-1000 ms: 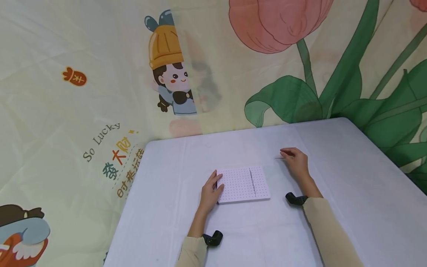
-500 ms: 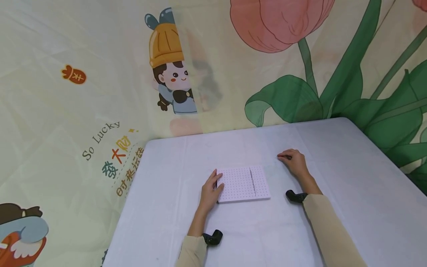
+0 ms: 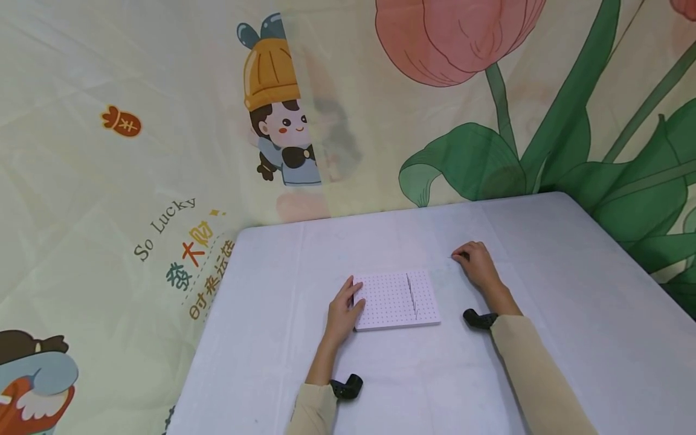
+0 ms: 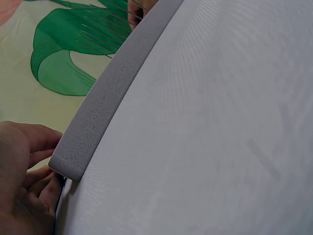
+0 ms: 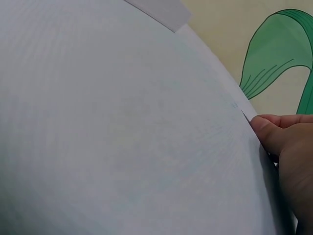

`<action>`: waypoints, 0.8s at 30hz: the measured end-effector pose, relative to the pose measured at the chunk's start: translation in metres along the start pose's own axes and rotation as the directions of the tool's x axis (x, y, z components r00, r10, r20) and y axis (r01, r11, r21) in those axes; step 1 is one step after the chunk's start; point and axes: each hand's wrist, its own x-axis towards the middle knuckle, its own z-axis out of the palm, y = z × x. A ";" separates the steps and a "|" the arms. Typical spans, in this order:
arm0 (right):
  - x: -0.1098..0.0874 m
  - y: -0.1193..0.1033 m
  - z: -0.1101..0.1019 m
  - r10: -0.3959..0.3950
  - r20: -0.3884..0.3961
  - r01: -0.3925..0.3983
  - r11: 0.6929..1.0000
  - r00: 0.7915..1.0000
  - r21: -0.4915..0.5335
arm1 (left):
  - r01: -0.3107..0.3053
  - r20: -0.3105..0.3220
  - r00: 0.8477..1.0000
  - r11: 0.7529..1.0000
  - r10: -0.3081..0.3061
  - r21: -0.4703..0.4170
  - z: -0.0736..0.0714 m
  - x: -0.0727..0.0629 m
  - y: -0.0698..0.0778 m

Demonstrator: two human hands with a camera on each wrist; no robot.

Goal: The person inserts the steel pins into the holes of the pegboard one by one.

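Observation:
A white pegboard point(image 3: 386, 302) dotted with rows of small holes lies on the white table. Several thin metal pins point(image 3: 411, 296) stand in a line near its right side; they also show above the board in the left wrist view. My left hand point(image 3: 342, 314) holds the board's left edge, thumb and a finger over the top, other fingers at the side. To the right and farther back, my right hand point(image 3: 478, 266) pinches a thin pin point(image 5: 245, 114) between thumb and fingertips, close over the tabletop. Only the pin's tip sticks out; the fingers hide the rest.
The white-covered table point(image 3: 272, 338) ends at a printed cloth backdrop point(image 3: 359, 109) with tulips and cartoon figures. Each wrist carries a black camera, one by the left sleeve point(image 3: 312, 411) and one by the right sleeve point(image 3: 538, 374).
My right hand has shifted slightly left, and less of the pin now shows past the fingertips. My left hand and the pegboard have stayed in place.

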 end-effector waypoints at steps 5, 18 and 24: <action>0.004 -0.001 0.001 -0.019 0.054 0.022 0.998 0.998 -0.057 | -0.006 0.003 1.000 1.000 0.006 -0.011 -0.001 0.001 -0.001; -0.005 -0.036 0.007 -0.091 -0.070 0.103 0.976 0.993 0.193 | 0.009 0.003 1.000 1.000 -0.009 0.005 0.001 0.000 -0.001; -0.011 -0.065 0.015 -0.044 -0.063 0.067 0.902 0.997 0.426 | 0.000 0.003 1.000 1.000 0.000 0.003 0.000 0.001 -0.002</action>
